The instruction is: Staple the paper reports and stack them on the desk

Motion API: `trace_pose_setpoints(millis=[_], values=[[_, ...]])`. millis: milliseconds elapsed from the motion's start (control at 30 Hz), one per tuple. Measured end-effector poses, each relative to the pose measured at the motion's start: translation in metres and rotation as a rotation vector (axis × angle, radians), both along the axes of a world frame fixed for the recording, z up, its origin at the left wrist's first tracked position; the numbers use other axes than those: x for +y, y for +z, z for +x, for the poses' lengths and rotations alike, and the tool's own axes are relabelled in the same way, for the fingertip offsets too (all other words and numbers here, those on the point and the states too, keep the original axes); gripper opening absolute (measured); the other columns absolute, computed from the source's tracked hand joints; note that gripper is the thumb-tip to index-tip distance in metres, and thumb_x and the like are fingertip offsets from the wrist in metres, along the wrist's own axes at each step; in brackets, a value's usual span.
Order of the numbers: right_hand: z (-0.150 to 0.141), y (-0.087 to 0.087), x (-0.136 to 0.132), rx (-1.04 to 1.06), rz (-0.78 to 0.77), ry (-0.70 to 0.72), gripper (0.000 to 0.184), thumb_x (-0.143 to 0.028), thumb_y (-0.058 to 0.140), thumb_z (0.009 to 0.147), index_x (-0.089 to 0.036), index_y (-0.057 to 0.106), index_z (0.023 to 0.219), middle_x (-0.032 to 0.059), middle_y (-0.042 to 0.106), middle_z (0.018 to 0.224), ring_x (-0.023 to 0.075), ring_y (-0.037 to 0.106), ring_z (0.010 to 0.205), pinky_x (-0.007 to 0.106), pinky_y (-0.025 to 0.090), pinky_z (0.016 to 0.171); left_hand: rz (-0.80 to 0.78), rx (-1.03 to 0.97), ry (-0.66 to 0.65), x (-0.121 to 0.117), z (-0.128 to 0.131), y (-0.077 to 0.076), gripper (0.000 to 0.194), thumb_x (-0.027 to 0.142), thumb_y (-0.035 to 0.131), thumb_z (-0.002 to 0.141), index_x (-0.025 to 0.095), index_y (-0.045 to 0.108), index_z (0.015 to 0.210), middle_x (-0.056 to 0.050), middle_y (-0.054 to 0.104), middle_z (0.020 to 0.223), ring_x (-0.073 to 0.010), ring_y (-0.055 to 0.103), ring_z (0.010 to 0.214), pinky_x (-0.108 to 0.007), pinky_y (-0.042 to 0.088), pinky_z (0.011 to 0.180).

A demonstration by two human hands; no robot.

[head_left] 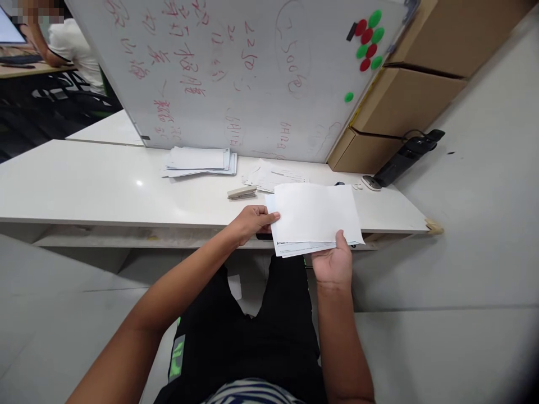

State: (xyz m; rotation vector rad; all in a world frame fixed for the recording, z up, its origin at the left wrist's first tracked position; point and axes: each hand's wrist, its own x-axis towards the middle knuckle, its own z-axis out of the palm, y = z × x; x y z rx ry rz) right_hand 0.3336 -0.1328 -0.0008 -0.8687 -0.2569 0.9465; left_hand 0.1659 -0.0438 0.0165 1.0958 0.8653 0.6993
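Note:
Both my hands hold a small sheaf of white paper sheets [315,216] over the front edge of a white table [84,185]. My left hand [251,221] pinches the sheaf's left edge. From below, my right hand [333,262] grips the bottom edge, with its thumb on top. The top sheet shows blank; printed lines peek out along the lower edge. A beige stapler [241,193] lies on the table just above my left hand.
A stack of papers [200,161] and loose sheets [269,175] lie near a whiteboard [252,73] leaning at the table's back. Cardboard boxes [404,101] and a black power strip [404,159] sit to the right. Another person's arm [40,45] rests on a far desk.

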Motion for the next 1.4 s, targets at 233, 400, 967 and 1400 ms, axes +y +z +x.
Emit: trace_pose_setpoints(millis=[233,400,967,1400], values=[[-0.009,-0.007,0.005,-0.149,0.005,0.030,0.050,-0.048,0.043,0.092,-0.017,0.053,0.130,0.0099,0.058,0.132,0.0213,0.054,0.123,0.045,0.040,0.107,0.076,0.121,0.056,0.004,-0.009,-0.008,0.029,0.040,0.075,0.072,0.015,0.059,0.072,-0.004,0.066,0.068,-0.0172,0.064,0.068,-0.037,0.054,0.072],[-0.025,-0.027,-0.005,-0.700,-0.109,-0.356,0.063,-0.057,0.042,0.090,-0.011,0.051,0.132,0.0161,0.053,0.136,0.0285,0.044,0.132,0.049,0.035,0.110,0.248,0.106,0.190,-0.006,-0.008,-0.007,0.071,0.051,0.072,0.073,0.019,0.047,0.131,-0.017,0.053,0.135,-0.0287,0.051,0.123,-0.043,0.044,0.097],[-0.008,-0.041,0.032,-1.987,0.201,0.093,0.079,-0.037,0.072,0.077,-0.035,0.032,0.145,0.0074,-0.003,0.160,0.0374,-0.001,0.145,0.065,0.007,0.111,0.400,0.102,0.363,-0.014,-0.039,-0.021,0.038,0.052,0.064,0.078,0.018,0.070,0.094,-0.007,0.072,0.101,-0.0292,0.062,0.103,-0.039,0.049,0.089],[0.049,-0.021,0.101,-0.917,-0.068,0.345,0.051,-0.046,0.077,0.064,-0.012,0.071,0.101,0.0129,0.072,0.105,0.0270,0.065,0.100,0.049,0.045,0.096,0.406,0.184,0.318,0.032,-0.039,-0.028,0.056,0.053,0.071,0.069,0.015,0.066,0.110,-0.011,0.069,0.112,-0.0295,0.062,0.106,-0.039,0.050,0.089]])
